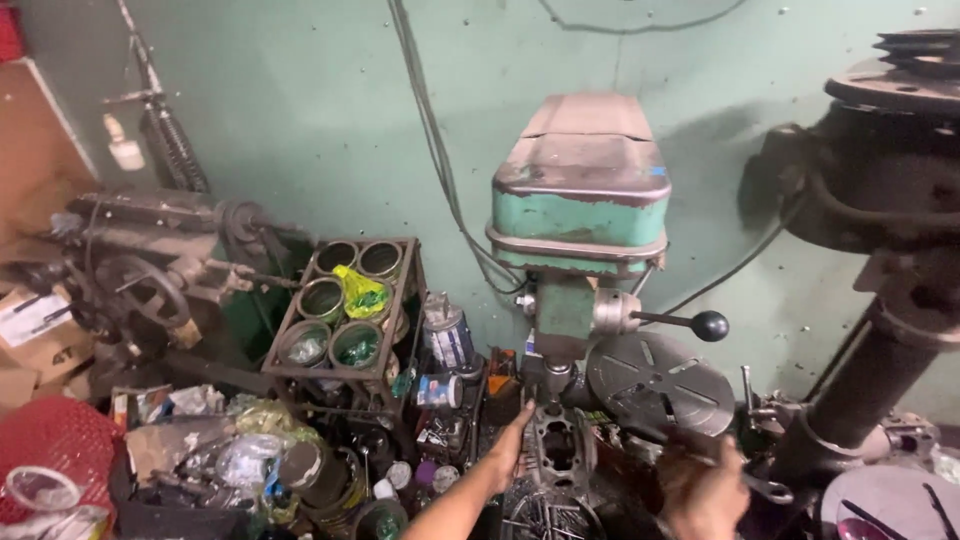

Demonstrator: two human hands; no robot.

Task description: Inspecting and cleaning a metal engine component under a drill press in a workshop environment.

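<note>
**Green drill press, one casting, two hands at work**

Green and grimy, one bench drill press (580, 215) is standing against the wall ahead of me, with one black-knobbed feed lever (690, 322) sticking out to its right. I am pressing my left hand (512, 445) flat against the left side of one grey metal casting (558, 448) that is sitting upright directly below the spindle; the fingers are lying straight and close together along its edge. My right hand (705, 490) is hovering lower right, curled into a loose fist by a metal handle (765, 488), though I cannot tell whether the fingers are actually clamping it. One round slotted table plate (660, 385) is leaning tilted just right of the casting, between it and my right hand.

To the left, one wire rack (345, 310) is holding five tins that I can count, with one yellow-green plastic bag (362, 292) filling the sixth place. One red mesh basket (55, 440) is sitting at the lower left corner. A second machine's dark column (870, 370) is rising along the right edge.
</note>
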